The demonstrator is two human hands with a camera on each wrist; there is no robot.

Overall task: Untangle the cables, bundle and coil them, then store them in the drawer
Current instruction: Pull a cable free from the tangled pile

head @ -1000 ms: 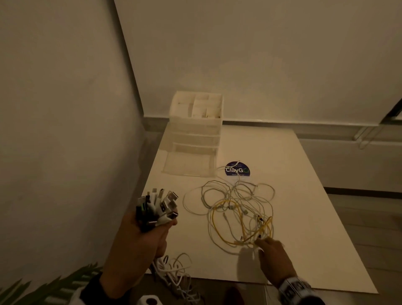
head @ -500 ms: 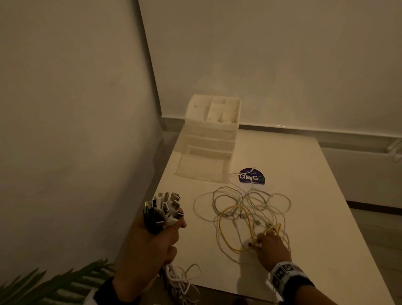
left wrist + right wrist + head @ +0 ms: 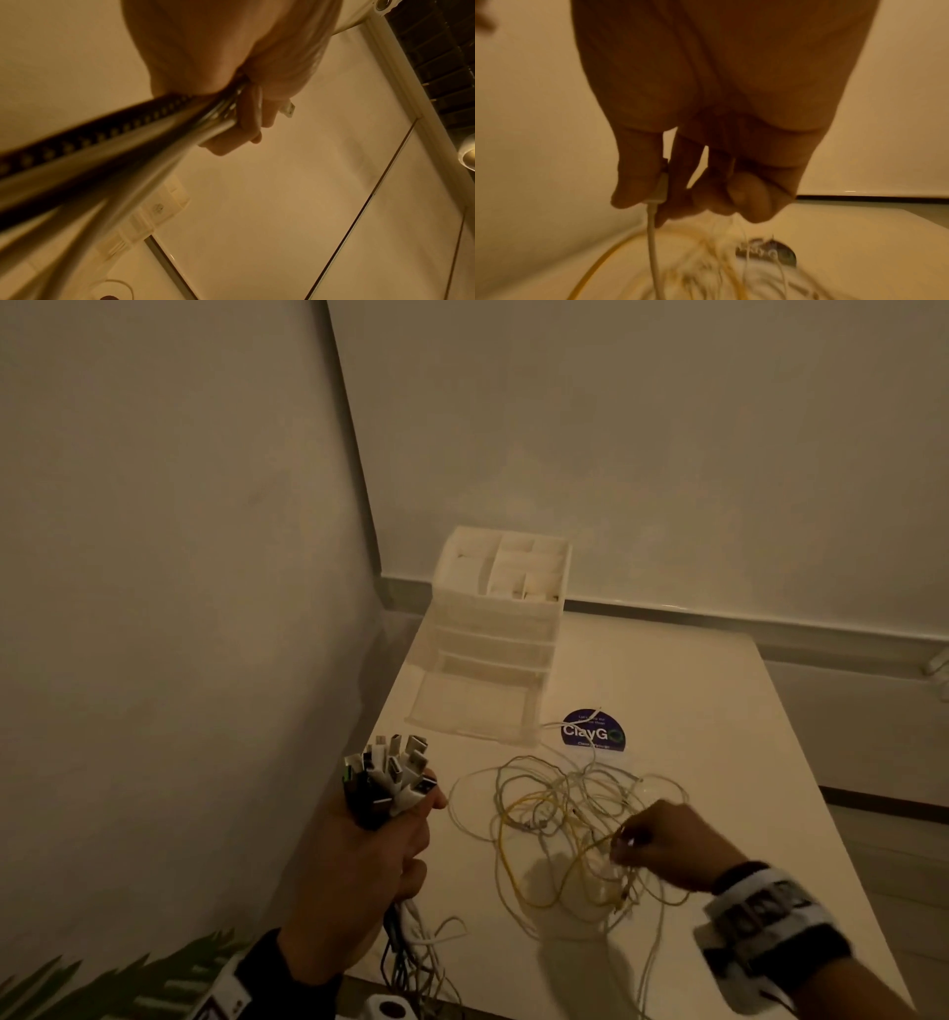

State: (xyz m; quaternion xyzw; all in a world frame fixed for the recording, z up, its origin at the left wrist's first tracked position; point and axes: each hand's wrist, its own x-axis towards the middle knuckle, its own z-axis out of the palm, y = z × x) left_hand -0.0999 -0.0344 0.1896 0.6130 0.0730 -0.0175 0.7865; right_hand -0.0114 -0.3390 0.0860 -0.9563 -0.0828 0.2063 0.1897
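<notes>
A tangle of white and yellow cables (image 3: 565, 819) lies on the white table (image 3: 719, 711). My left hand (image 3: 369, 855) grips a bundle of cable plugs (image 3: 393, 775) upright at the table's left edge, and their cords (image 3: 107, 146) hang down below the fist. My right hand (image 3: 662, 845) is raised just above the tangle's right side. It pinches a white cable connector (image 3: 661, 188) between thumb and fingers, with the cord (image 3: 653, 243) trailing down into the heap. A white drawer organiser (image 3: 498, 629) stands at the back, its bottom drawer (image 3: 472, 706) pulled out.
A purple ClayG sticker (image 3: 593, 730) lies on the table right of the drawer, with one cable end across it. Walls close in at the left and behind. Plant leaves (image 3: 102, 983) show at the lower left, below the table edge.
My right hand has lifted off the table with a white connector pinched, pulling strands of the tangle up. The left hand kept its bundle; the head view shifted left.
</notes>
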